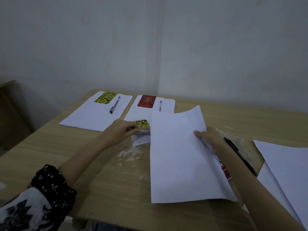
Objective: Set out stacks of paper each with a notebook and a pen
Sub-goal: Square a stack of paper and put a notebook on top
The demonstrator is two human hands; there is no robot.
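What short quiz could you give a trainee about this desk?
1. True or false: the red notebook on the far paper has a pen beside it.
2. What does the right hand hold? A) sheets of paper B) a cup C) scissors
3. How many finished sets lie at the back of the table?

Key: 1 true; 2 A; 3 two, the other with a yellow notebook.

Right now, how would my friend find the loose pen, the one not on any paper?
Start at the wooden table and go to its right side, past the right hand holding paper. The loose pen lies slanted on bare wood just beyond that hand. The other two pens each lie on a far paper stack beside a notebook.
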